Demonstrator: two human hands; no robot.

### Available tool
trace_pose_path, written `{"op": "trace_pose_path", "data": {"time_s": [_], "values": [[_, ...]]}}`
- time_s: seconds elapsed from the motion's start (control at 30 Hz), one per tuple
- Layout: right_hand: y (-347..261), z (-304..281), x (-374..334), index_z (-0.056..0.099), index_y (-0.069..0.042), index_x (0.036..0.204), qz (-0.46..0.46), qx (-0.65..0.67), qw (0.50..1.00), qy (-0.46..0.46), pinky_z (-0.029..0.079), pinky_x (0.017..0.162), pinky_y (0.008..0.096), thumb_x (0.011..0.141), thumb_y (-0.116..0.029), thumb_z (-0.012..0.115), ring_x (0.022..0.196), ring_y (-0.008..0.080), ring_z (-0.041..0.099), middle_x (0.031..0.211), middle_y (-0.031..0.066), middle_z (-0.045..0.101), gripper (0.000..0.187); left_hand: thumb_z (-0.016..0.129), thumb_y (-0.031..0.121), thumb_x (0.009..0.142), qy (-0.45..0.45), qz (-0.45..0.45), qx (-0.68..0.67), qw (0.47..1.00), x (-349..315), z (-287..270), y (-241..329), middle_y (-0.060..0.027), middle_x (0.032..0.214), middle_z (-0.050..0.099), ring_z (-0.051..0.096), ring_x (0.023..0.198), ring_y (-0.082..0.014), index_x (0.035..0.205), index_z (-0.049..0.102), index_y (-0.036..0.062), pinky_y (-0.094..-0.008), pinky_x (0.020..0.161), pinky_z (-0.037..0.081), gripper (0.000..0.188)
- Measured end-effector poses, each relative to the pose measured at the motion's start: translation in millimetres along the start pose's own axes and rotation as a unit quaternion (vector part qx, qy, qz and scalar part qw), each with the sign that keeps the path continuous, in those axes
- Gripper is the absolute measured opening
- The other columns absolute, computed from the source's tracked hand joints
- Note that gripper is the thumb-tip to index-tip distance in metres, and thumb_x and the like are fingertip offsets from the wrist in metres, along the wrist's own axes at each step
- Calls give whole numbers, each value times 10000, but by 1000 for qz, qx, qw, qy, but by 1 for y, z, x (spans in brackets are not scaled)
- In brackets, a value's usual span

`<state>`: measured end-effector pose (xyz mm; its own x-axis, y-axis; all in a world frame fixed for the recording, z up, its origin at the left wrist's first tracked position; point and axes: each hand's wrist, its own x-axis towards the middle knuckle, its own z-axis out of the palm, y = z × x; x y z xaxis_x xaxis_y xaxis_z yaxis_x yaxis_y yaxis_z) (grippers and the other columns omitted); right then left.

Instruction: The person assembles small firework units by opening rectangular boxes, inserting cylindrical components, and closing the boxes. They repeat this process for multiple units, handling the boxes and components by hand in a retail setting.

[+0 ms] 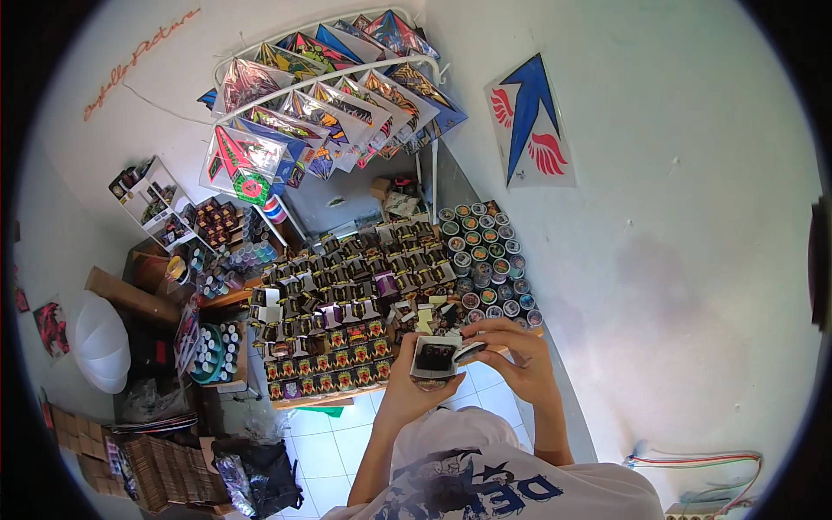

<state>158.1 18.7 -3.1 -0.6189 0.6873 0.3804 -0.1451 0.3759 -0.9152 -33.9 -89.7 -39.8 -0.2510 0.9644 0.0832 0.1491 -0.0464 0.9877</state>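
A: In the head view, what is the left hand [404, 390] doing?
B: It's gripping a small open-topped box [433, 374] from the left; dark contents [436, 356] are showing inside its white walls.
A: And the right hand [520, 362]?
B: It's pinching a flat piece [469, 351] at the box's right edge. I can't tell whether that's a flap or something separate.
A: Where's the box?
B: The hands are holding it up near the table [295, 403], where rows of dark boxes [347, 356] are standing, with round tubs [479, 253] standing to their right.
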Motion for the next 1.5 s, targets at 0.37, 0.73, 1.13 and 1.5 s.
{"op": "trace_pose_path", "data": {"time_s": [0.37, 0.73, 1.13, 1.5], "values": [[-23, 7, 15, 752, -14, 1199, -26, -123, 992, 21, 514, 1089, 408, 949, 35, 727, 1316, 309, 644, 1431, 138, 666, 256, 952, 171, 794, 2, 30, 22, 999, 4, 5, 3, -143, 1176, 718, 728, 1072, -208, 1364, 478, 41, -365, 929, 591, 753], [-67, -3, 82, 862, -141, 1045, -145, -305, 935, -107, 335, 1254, 552, 849, -156, 865, 1543, 370, 425, 1549, 97, 605, 197, 967, 167, 763, 52, 85, 35, 994, 23, -16, 28, -140, 1195, 702, 714, 1093, -232, 1379, 469, 55, -381, 926, 589, 800], [-57, 36, 106, 848, -135, 925, -125, -451, 808, -359, 198, 1267, 742, 877, -195, 755, 1623, 431, 282, 1577, 199, 550, 121, 949, 101, 714, 76, 113, 85, 987, 8, -25, 33, -137, 1151, 677, 712, 1008, -233, 1400, 464, 57, -366, 867, 592, 841], [-49, 57, 89, 838, -114, 912, -157, -513, 781, -319, 226, 1266, 728, 887, -179, 730, 1621, 380, 316, 1604, 163, 549, 128, 956, 156, 709, 77, 62, 64, 993, -8, -30, 35, -148, 1198, 687, 712, 1042, -273, 1410, 464, 56, -395, 906, 580, 863]]}}
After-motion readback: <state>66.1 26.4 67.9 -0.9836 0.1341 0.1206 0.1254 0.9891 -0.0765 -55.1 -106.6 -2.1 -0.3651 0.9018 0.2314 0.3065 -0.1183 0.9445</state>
